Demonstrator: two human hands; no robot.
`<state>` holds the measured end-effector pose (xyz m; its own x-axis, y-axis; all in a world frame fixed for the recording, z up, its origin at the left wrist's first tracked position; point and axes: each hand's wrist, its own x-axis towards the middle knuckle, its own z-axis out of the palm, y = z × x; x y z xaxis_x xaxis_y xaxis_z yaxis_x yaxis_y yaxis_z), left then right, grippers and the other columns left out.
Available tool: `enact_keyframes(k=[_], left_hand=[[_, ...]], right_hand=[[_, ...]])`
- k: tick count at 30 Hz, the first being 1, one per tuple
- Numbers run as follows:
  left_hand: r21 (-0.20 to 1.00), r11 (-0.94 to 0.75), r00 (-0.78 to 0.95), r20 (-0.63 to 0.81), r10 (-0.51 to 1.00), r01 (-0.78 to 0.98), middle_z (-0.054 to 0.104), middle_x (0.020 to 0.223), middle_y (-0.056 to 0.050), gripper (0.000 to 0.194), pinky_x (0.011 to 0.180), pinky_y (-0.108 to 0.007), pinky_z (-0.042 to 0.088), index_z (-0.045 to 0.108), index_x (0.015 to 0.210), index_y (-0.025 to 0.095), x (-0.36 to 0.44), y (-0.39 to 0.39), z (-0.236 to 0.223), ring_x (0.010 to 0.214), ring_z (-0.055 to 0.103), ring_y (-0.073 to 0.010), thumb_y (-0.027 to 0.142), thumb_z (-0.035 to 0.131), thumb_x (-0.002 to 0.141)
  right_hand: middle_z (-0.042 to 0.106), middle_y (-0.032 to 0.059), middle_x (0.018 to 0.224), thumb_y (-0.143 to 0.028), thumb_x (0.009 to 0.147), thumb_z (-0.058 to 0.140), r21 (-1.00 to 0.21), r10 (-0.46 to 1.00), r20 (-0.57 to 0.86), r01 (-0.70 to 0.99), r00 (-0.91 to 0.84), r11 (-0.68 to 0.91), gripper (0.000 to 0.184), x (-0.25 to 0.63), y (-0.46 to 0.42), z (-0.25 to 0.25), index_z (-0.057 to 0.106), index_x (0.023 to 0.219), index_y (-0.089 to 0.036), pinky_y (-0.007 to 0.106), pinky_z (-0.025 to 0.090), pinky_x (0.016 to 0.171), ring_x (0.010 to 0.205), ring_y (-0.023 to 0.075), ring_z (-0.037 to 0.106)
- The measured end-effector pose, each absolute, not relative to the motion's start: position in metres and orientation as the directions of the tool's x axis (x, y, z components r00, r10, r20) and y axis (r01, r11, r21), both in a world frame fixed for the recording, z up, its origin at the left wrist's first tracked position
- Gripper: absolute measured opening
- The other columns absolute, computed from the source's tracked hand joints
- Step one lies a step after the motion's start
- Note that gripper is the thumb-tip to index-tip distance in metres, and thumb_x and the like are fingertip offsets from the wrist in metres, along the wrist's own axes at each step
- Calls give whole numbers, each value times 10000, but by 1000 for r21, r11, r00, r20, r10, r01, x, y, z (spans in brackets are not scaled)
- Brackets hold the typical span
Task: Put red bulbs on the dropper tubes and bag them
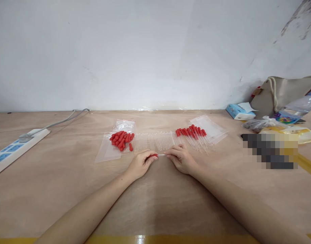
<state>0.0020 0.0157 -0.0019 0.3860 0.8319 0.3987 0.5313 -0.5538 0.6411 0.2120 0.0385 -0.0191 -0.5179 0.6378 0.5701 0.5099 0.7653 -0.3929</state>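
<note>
Between finger and thumb, my left hand [142, 163] grips a red rubber dropper bulb [153, 155]. A clear dropper tube [161, 155] runs from the bulb's mouth to my right hand [182, 159], which pinches its other end. Whether the tube sits inside the bulb or only meets it, I cannot tell. Loose red bulbs [121, 139] lie heaped beyond my left hand. Bare clear tubes [164, 140] are laid side by side in the middle, behind both hands. Past my right hand rests a pile of droppers [193, 131] with red bulbs on their tubes.
Clear plastic bags [106, 150] lie under the bulbs, and more bags [211, 128] behind the droppers. At left is a white power strip [20, 149] with a cable. To the right stand a blue tissue pack [240, 112], a grey bag [284, 91] and a blurred-out dark item [269, 150].
</note>
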Motion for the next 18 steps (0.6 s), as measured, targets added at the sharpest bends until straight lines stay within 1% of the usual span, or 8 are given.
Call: enact_keyframes(k=[2,5,8,11,18], left_hand=[[644,-565,402,400,824,516,626,796,-8,161,679,-228,431,602,861,181,2,15,-2,731,568,-122,254,459,853],[634,-572,420,394,818,520,626,791,-11,158,673,-226,429,608,856,177,2,14,-2,728,569,-121,250,468,849],[619,-573,427,387,817,537,626,783,-12,143,655,-225,424,609,858,175,2,14,-2,709,566,-119,244,485,841],[613,-567,422,381,823,551,618,767,-11,143,637,-222,415,606,857,170,2,15,-2,690,555,-117,248,487,840],[590,-592,469,369,802,549,593,742,-10,171,634,-217,404,602,849,169,2,14,-3,674,531,-113,273,466,852]], right_hand=[[619,20,799,-209,860,429,-379,627,574,508,-527,774,191,213,40,-19,602,942,-213,306,285,739,696,105,543],[629,17,803,-205,858,430,-319,606,585,534,-539,783,200,212,40,-18,612,941,-222,310,264,737,689,101,545],[636,19,783,-204,856,424,-253,596,585,575,-550,778,203,210,36,-15,619,914,-212,309,244,709,672,104,536],[634,16,745,-205,858,409,-213,591,583,598,-557,773,210,207,32,-14,616,895,-198,305,222,672,633,102,515],[629,10,718,-221,864,387,-213,609,546,608,-576,765,223,204,28,-12,603,820,-185,296,195,642,582,95,479]])
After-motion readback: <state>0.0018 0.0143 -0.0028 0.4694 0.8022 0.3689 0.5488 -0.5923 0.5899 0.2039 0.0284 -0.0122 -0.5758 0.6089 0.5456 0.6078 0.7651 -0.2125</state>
